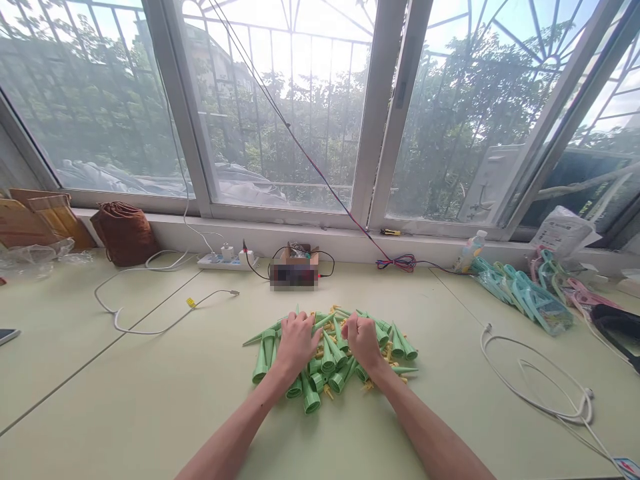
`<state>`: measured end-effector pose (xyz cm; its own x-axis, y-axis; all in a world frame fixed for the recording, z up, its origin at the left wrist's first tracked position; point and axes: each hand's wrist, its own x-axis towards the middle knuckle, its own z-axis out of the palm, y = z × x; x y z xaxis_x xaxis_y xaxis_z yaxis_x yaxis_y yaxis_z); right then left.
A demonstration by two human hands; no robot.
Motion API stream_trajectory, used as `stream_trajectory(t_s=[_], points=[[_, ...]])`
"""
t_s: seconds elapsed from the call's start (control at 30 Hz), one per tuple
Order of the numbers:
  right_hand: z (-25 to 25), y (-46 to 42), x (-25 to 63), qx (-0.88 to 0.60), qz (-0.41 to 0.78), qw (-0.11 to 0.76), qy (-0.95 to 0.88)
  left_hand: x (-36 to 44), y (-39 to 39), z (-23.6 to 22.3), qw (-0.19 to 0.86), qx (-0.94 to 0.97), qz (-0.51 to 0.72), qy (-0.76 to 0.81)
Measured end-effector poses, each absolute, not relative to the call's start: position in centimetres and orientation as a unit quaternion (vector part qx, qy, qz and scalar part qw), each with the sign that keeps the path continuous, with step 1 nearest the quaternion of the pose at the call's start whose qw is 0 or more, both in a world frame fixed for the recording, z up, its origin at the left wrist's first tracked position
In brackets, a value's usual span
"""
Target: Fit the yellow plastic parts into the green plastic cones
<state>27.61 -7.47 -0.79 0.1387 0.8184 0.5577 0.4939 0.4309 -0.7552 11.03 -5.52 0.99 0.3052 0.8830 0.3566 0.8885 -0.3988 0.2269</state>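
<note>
A heap of green plastic watering spikes (311, 399), hollow cones with wide open ends, lies on the table in front of me. Small yellow plastic valve pieces (328, 392) are mixed in among them. My left hand (299, 339) is at the heap's left part, fingers curled; a green watering spike (324, 324) points out to the right past its thumb and appears held. Over the right part, my right hand (362, 339) is closed with its fingers bent inward. Whatever it pinches is hidden behind the fingers.
Behind the heap are a small cardboard box (300, 253), a power strip (227, 261) and coiled wire (397, 262). White cables (150, 331) lie left; another cable (530, 403) lies right. Bagged green hangers (530, 293), a bottle (471, 252) and a brown pouch (125, 233) line the window side.
</note>
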Motion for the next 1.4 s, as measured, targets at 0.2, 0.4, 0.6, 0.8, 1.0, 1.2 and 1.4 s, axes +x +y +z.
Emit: stream_trajectory(t_s=[0.2, 0.4, 0.6, 0.8, 1.0, 1.2, 1.4], points=[[-0.65, -7.63, 27.44, -0.515, 0.164, 0.552, -0.635, 10.98, -5.59, 0.94, 0.003, -0.814, -0.197, -0.547], [-0.78, -7.6, 27.37, -0.509, 0.169, 0.558, -0.633, 11.02, -5.59, 0.9, 0.012, -0.815, -0.187, -0.549], [-0.82, -7.58, 27.48, -0.502, 0.153, 0.558, -0.643, 11.02, -5.7, 0.94, 0.012, -0.815, -0.172, -0.554], [-0.7, -7.68, 27.52, -0.49, 0.138, 0.566, -0.648, 11.15, -5.54, 0.89, 0.01, -0.814, -0.168, -0.555], [-0.5, -7.86, 27.49, -0.488, 0.145, 0.585, -0.632, 11.06, -5.38, 0.53, 0.01, -0.813, -0.191, -0.549], [-0.39, -7.96, 27.46, -0.487, 0.145, 0.585, -0.632, 11.02, -5.11, 0.23, -0.002, -0.809, -0.248, -0.533], [-0.62, -7.6, 27.52, -0.511, 0.104, 0.542, -0.659, 11.35, -5.11, 0.64, -0.092, -0.794, -0.332, -0.502]])
